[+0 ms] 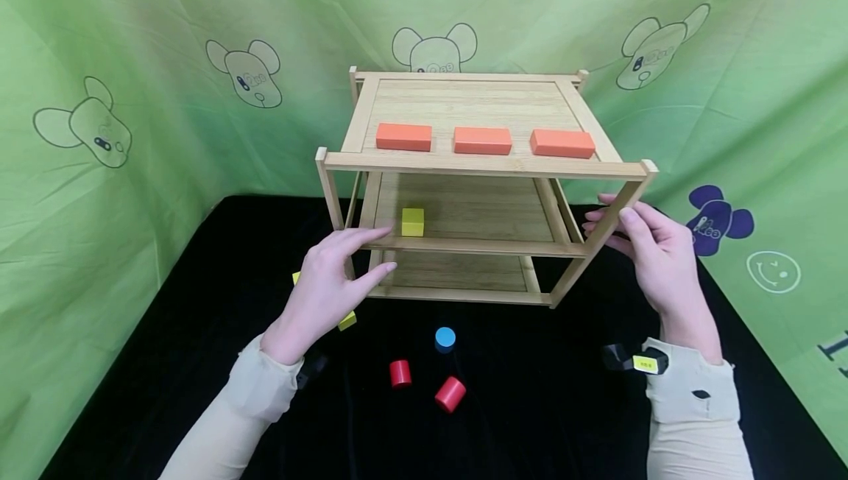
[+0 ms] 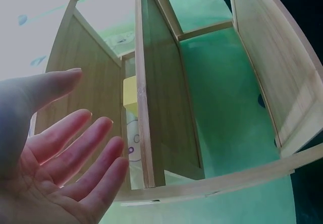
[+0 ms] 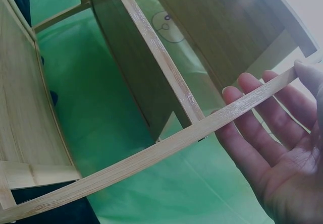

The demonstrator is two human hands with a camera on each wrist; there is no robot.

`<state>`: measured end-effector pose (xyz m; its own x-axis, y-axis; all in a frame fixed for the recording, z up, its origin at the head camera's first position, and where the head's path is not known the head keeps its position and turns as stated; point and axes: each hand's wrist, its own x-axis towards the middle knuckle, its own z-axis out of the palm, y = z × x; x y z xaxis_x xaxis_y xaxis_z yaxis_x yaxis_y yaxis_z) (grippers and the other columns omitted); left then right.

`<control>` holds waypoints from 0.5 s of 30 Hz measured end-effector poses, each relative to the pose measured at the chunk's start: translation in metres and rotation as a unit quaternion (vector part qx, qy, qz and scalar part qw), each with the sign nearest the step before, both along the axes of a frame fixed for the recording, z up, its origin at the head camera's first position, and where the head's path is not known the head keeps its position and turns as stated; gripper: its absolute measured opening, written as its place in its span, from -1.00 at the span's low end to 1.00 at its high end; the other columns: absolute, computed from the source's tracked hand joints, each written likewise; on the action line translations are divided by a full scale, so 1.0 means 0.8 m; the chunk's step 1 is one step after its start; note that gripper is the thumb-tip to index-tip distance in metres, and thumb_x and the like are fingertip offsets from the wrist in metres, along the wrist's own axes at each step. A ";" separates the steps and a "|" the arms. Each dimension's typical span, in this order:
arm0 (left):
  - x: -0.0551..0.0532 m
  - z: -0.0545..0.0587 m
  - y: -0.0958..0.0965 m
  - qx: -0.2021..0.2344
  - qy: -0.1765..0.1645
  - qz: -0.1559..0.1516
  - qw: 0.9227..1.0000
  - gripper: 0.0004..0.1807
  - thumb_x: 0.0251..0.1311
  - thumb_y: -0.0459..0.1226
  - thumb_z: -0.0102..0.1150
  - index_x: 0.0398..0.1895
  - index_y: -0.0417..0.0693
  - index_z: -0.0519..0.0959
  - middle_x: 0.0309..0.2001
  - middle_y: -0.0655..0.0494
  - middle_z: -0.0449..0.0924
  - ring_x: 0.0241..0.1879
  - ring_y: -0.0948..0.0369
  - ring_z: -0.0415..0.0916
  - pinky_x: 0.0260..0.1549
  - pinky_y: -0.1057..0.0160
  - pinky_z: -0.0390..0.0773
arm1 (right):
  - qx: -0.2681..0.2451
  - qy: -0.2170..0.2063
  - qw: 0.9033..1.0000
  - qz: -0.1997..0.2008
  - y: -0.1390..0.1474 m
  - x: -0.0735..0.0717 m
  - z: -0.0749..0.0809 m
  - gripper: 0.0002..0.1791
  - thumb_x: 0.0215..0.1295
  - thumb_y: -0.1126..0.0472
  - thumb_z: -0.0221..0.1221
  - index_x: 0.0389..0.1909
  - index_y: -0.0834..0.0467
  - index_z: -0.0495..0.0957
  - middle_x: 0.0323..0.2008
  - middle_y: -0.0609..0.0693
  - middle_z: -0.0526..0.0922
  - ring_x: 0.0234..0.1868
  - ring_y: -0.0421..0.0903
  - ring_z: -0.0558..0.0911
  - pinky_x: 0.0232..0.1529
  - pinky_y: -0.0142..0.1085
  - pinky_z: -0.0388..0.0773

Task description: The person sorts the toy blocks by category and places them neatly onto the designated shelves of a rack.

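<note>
A three-tier wooden shelf rack (image 1: 483, 163) stands in front of me. My left hand (image 1: 331, 274) is at its front left corner, with nothing in its grasp; the left wrist view shows its fingers (image 2: 75, 163) spread and loosely bent. A yellow cube (image 1: 413, 222) sits on the middle shelf, just past the left fingertips. My right hand (image 1: 662, 259) holds the rack's right front post (image 3: 166, 151), thumb against the post and fingers loosely behind it. Three orange blocks (image 1: 482, 141) lie in a row along the top shelf's front.
On the black cloth (image 1: 530, 406) before the rack are a blue cylinder (image 1: 445, 339) and two red cylinders (image 1: 400, 374). Yellow pieces (image 1: 347, 320) lie partly hidden by the left hand. Behind everything hangs a green printed curtain (image 1: 298, 9).
</note>
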<state>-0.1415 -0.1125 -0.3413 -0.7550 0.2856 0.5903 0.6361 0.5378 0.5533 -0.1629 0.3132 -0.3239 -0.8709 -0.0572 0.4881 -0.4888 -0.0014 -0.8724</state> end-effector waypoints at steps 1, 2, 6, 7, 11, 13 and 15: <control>0.001 -0.001 -0.001 0.000 -0.001 0.000 1.000 -0.53 0.22 -0.19 0.47 0.21 -0.05 0.65 0.10 0.11 0.67 0.13 0.16 0.55 0.13 0.05 0.53 | 0.000 0.000 1.000 0.001 0.000 0.000 0.000 -0.59 0.62 0.28 -0.02 0.21 0.57 0.44 -0.12 0.13 0.75 -0.06 -0.05 0.74 -0.03 -0.36 0.65; 0.002 -0.002 -0.002 0.000 -0.003 -0.001 1.000 -0.53 0.22 -0.19 0.47 0.21 -0.04 0.66 0.10 0.11 0.67 0.12 0.17 0.55 0.13 0.06 0.54 | 0.000 0.000 1.000 0.001 0.000 0.000 0.000 -0.58 0.62 0.28 -0.02 0.21 0.57 0.44 -0.12 0.13 0.75 -0.06 -0.05 0.74 -0.03 -0.36 0.65; 0.007 -0.008 -0.006 -0.006 -0.011 -0.002 1.000 -0.54 0.23 -0.19 0.47 0.20 -0.04 0.66 0.10 0.11 0.67 0.11 0.16 0.56 0.14 0.06 0.54 | -0.003 0.000 1.000 0.004 0.001 0.000 -0.001 -0.59 0.62 0.28 -0.02 0.21 0.57 0.44 -0.13 0.13 0.75 -0.06 -0.04 0.73 -0.03 -0.35 0.65; 0.008 -0.009 -0.007 -0.009 -0.013 -0.002 1.000 -0.54 0.23 -0.19 0.47 0.19 -0.05 0.66 0.10 0.11 0.67 0.11 0.15 0.56 0.14 0.05 0.54 | -0.004 0.000 1.000 0.004 0.001 0.000 -0.001 -0.59 0.62 0.28 -0.02 0.21 0.56 0.45 -0.13 0.13 0.75 -0.05 -0.03 0.73 -0.03 -0.35 0.65; 0.011 -0.018 -0.012 -0.021 -0.028 0.002 0.999 -0.54 0.23 -0.18 0.47 0.18 -0.07 0.66 0.10 0.09 0.67 0.11 0.13 0.56 0.13 0.05 0.56 | -0.007 0.002 1.000 0.009 0.002 0.000 -0.001 -0.61 0.61 0.29 -0.03 0.21 0.54 0.47 -0.12 0.15 0.75 -0.05 -0.01 0.73 -0.02 -0.34 0.65; 0.012 -0.022 -0.015 -0.026 -0.037 0.005 0.999 -0.53 0.23 -0.18 0.47 0.19 -0.06 0.66 0.10 0.09 0.67 0.11 0.12 0.57 0.12 0.03 0.56 | -0.008 0.002 1.000 0.010 0.002 0.000 0.000 -0.61 0.61 0.30 -0.03 0.21 0.53 0.48 -0.12 0.16 0.75 -0.05 -0.01 0.73 -0.02 -0.33 0.65; 0.014 -0.026 -0.018 -0.031 -0.047 0.009 0.998 -0.53 0.22 -0.17 0.47 0.20 -0.05 0.66 0.10 0.09 0.67 0.11 0.11 0.57 0.12 0.01 0.56 | -0.008 0.002 1.000 0.009 0.003 0.000 0.000 -0.61 0.61 0.29 -0.03 0.21 0.54 0.47 -0.12 0.16 0.74 -0.04 -0.01 0.73 -0.02 -0.33 0.65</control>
